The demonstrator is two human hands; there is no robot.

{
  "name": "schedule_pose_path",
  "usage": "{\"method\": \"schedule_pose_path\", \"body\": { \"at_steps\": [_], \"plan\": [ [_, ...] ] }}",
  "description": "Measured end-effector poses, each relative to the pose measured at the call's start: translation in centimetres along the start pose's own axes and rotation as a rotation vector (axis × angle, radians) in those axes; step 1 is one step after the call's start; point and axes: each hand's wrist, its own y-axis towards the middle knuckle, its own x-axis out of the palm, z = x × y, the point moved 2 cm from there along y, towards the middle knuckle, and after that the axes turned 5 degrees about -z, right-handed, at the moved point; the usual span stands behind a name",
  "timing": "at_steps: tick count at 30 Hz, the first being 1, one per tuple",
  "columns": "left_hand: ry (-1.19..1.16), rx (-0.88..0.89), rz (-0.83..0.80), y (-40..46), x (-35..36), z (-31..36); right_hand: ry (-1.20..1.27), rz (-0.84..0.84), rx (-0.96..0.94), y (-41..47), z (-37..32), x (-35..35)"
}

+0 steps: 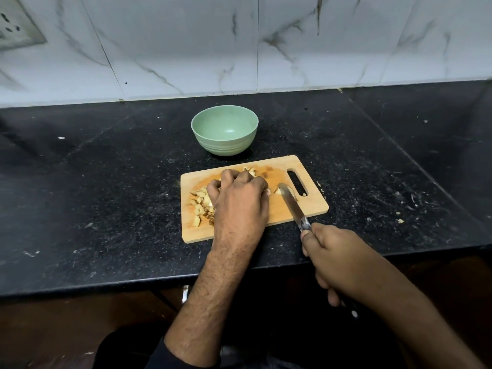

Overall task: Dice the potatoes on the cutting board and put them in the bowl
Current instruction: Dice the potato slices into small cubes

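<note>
Head view: nearest the camera, a dark sleeve (170,358) covers the lower end of the left forearm, which extends up over the counter edge to the cutting board. The right hand (335,259) sits at the front edge of the black countertop (93,198), fingers curled around the handle of a knife (292,206). The blade slants up and left across the right part of the wooden cutting board (306,206), its tip touching a pale potato piece (278,191) just left of the board's slotted handle opening. The left hand (239,201) lies knuckles-up on the middle of the board, fingers curled down over potato; whether they actually grip a piece cannot be told, since the fingertips are hidden. A heap of diced potato (202,205) lies on the left part of the board, touching the left hand's fingers; a few more cubes (250,171) show beyond the knuckles near the far edge. The green bowl (225,141) stands upright on the countertop just behind the board, no potato visible inside it. Pale crumbs are scattered over the countertop to the right. A white marble-patterned tiled wall (266,43) rises behind, with a wall socket (16,27) at upper left.
</note>
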Motion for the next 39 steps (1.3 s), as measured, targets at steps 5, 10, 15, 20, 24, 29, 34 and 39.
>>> {"method": "schedule_pose_path", "body": {
  "at_steps": [5, 10, 15, 20, 24, 29, 34, 39],
  "plan": [
    [-0.04, -0.03, 0.083, 0.2, -0.8, -1.1, -0.013, -0.047, -0.048, 0.8, -1.7, 0.9],
    [-0.158, -0.06, 0.151, 0.1, -1.6, -2.4, -0.116, -0.002, -0.1, 0.9, -3.1, 1.0],
    [-0.207, -0.109, 0.183, 0.0, -2.2, -3.4, -0.309, 0.086, -0.137, 0.7, -3.6, 0.4],
    [-0.212, -0.022, 0.157, -0.4, -2.3, -3.1, -0.422, 0.146, -0.115, 1.0, -3.6, 0.1],
    [-0.136, -0.063, 0.125, -0.4, -1.8, -3.4, -0.398, 0.104, -0.129, 0.4, -3.6, 0.1],
    [-0.177, -0.145, 0.141, -0.2, -2.1, -3.7, -0.338, 0.116, -0.101, -0.2, -3.1, -0.4],
    [-0.187, -0.103, 0.158, -0.2, -2.0, -3.1, -0.321, 0.16, -0.06, 0.2, -2.5, -1.1],
    [-0.179, -0.03, 0.133, -0.2, -1.4, -2.1, -0.282, 0.161, -0.039, 0.4, -1.8, -1.4]
  ]
}}
